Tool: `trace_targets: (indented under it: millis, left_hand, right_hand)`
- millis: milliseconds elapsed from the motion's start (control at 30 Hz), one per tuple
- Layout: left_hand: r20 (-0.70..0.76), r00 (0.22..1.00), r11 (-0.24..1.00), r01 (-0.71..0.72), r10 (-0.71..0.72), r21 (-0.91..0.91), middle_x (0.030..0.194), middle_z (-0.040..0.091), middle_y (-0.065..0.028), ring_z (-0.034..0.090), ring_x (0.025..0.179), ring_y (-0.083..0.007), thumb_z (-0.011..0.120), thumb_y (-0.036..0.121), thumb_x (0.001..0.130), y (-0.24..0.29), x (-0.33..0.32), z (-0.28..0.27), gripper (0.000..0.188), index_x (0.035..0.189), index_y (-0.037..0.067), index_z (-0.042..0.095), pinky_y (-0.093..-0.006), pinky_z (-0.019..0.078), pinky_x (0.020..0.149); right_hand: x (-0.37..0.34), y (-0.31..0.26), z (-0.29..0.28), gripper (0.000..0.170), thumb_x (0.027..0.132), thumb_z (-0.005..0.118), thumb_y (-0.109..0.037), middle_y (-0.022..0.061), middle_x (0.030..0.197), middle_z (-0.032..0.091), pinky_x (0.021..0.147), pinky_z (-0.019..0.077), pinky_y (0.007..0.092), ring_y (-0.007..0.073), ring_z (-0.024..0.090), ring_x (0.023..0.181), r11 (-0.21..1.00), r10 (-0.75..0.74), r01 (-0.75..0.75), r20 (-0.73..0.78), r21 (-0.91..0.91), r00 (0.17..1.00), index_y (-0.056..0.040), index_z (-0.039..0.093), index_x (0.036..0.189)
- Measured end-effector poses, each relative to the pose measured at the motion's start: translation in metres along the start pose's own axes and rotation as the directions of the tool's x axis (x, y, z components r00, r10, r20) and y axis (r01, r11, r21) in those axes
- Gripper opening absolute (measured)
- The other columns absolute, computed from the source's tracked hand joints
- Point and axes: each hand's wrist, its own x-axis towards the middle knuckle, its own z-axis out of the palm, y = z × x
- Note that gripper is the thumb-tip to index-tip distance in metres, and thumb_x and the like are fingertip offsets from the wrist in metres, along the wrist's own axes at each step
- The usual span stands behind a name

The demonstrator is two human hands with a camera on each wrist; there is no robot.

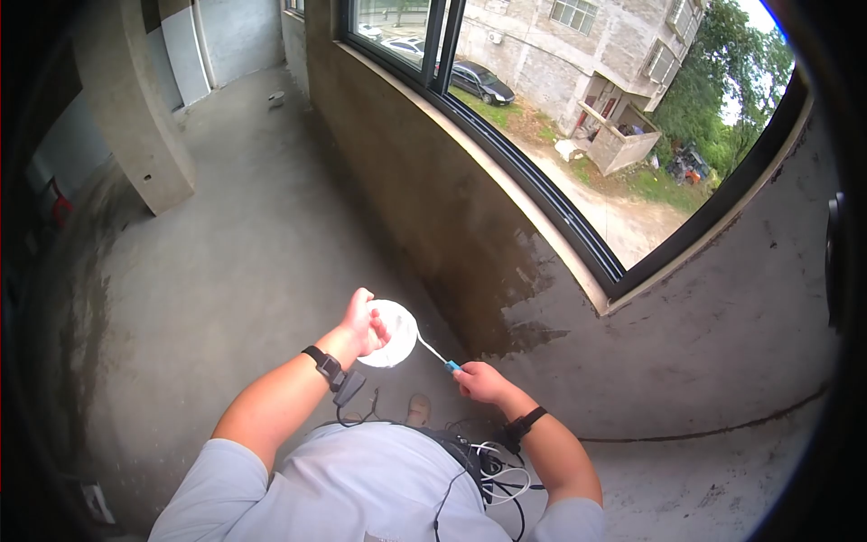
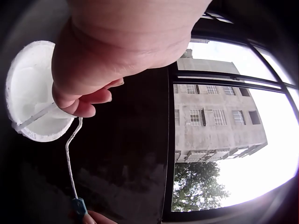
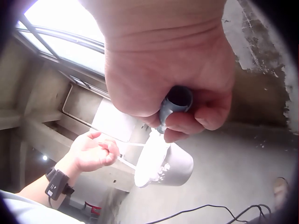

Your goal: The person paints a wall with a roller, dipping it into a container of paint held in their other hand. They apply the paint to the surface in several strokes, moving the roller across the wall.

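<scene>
My left hand (image 1: 364, 331) grips the bail handle (image 2: 37, 115) of a white bucket (image 1: 397, 348), with fingers curled round it. White paint-like liquid (image 2: 32, 86) shows inside the bucket. My right hand (image 1: 489, 385) holds the blue-grey grip (image 3: 175, 105) of a paint roller, to the right of the bucket. Its bent, white-coated rod (image 2: 69, 156) runs from the grip to the bucket's edge. The roller head is hidden behind my left hand in the left wrist view. White drips (image 3: 163, 173) mark the outside of the bucket (image 3: 180, 164) in the right wrist view.
A low wall (image 1: 433, 190) with a dark, wet-looking patch runs under a black-framed window (image 1: 542, 203) at the front right. Bare concrete floor (image 1: 226, 262) stretches ahead, past a pillar (image 1: 135, 117). Cables (image 1: 506, 479) hang at my waist, and a shoe (image 1: 418, 409) shows below.
</scene>
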Motion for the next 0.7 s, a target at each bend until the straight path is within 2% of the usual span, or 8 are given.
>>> trace_targets:
  millis: [67, 267, 333, 467, 567, 633, 700]
  left_hand:
    - [0.013, 1.000, 1.000, -0.008, 0.008, -0.005, 0.051, 0.031, 0.0074, 0.037, 0.048, -0.0088, 0.048, 0.044, 0.085, 0.001, 0.003, -0.002, 0.032, 0.074, 0.014, 0.041, -0.0297, 0.0418, 0.060]
    - [0.019, 1.000, 1.000, -0.009, 0.009, -0.018, 0.051, 0.031, 0.0069, 0.038, 0.049, -0.0093, 0.050, 0.043, 0.084, 0.004, 0.004, -0.001, 0.032, 0.074, 0.014, 0.041, -0.0301, 0.0425, 0.060]
    - [0.020, 1.000, 1.000, -0.003, 0.004, -0.026, 0.051, 0.031, 0.0068, 0.038, 0.049, -0.0094, 0.050, 0.042, 0.084, 0.004, 0.004, 0.001, 0.031, 0.074, 0.014, 0.041, -0.0303, 0.0427, 0.060]
    - [0.021, 1.000, 1.000, 0.007, -0.008, 0.007, 0.051, 0.032, 0.0069, 0.039, 0.048, -0.0093, 0.050, 0.041, 0.084, 0.005, 0.003, 0.004, 0.031, 0.073, 0.014, 0.042, -0.0301, 0.0431, 0.060]
    - [0.038, 0.999, 1.000, 0.018, -0.019, 0.025, 0.051, 0.033, 0.0069, 0.039, 0.048, -0.0093, 0.050, 0.041, 0.084, 0.004, 0.004, 0.007, 0.031, 0.073, 0.014, 0.042, -0.0304, 0.0433, 0.060]
    - [0.048, 0.998, 0.999, 0.027, -0.028, 0.028, 0.051, 0.033, 0.0070, 0.039, 0.048, -0.0093, 0.050, 0.041, 0.084, 0.004, 0.005, 0.007, 0.031, 0.072, 0.014, 0.042, -0.0305, 0.0433, 0.060]
    - [0.074, 0.997, 0.999, 0.027, -0.029, 0.021, 0.051, 0.033, 0.0069, 0.039, 0.048, -0.0094, 0.051, 0.041, 0.084, 0.004, 0.007, 0.007, 0.031, 0.072, 0.013, 0.042, -0.0310, 0.0435, 0.060]
  right_hand:
    - [-0.003, -0.001, -0.002, 0.034, 0.095, 0.052, -0.030, 0.0067, 0.067, 0.063, 0.061, 0.0484, 0.0337, 0.0175, 0.058, 0.061, 0.999, 0.002, -0.002, 0.000, 0.032, 1.000, 0.0000, 0.063, 0.085]
    - [-0.016, -0.002, -0.008, 0.033, 0.096, 0.052, -0.029, 0.0034, 0.067, 0.062, 0.053, 0.0448, 0.0294, 0.0120, 0.054, 0.055, 0.988, 0.044, -0.047, 0.019, 0.149, 0.999, -0.0006, 0.064, 0.084]
    - [-0.024, -0.008, -0.011, 0.029, 0.099, 0.049, -0.026, 0.0017, 0.066, 0.058, 0.049, 0.0400, 0.0248, 0.0088, 0.049, 0.053, 0.974, 0.057, -0.065, 0.047, 0.217, 0.997, -0.0009, 0.063, 0.093]
    - [-0.028, -0.006, -0.011, 0.028, 0.099, 0.049, -0.025, 0.0016, 0.066, 0.058, 0.048, 0.0396, 0.0246, 0.0088, 0.049, 0.053, 0.972, 0.062, -0.066, 0.027, 0.224, 0.998, -0.0011, 0.063, 0.094]
    - [-0.028, -0.005, -0.011, 0.028, 0.098, 0.050, -0.026, 0.0015, 0.067, 0.059, 0.049, 0.0411, 0.0254, 0.0092, 0.051, 0.053, 0.985, 0.027, -0.025, -0.012, 0.172, 1.000, -0.0016, 0.063, 0.093]
    - [-0.032, -0.014, -0.012, 0.031, 0.095, 0.053, -0.028, 0.0066, 0.067, 0.063, 0.058, 0.0478, 0.0334, 0.0177, 0.059, 0.059, 1.000, 0.017, -0.014, -0.105, 0.026, 0.994, -0.0001, 0.063, 0.085]
    - [-0.037, -0.025, -0.013, 0.031, 0.095, 0.053, -0.028, 0.0074, 0.066, 0.063, 0.060, 0.0482, 0.0345, 0.0193, 0.060, 0.060, 1.000, 0.009, -0.010, -0.147, -0.007, 0.989, 0.0002, 0.063, 0.085]
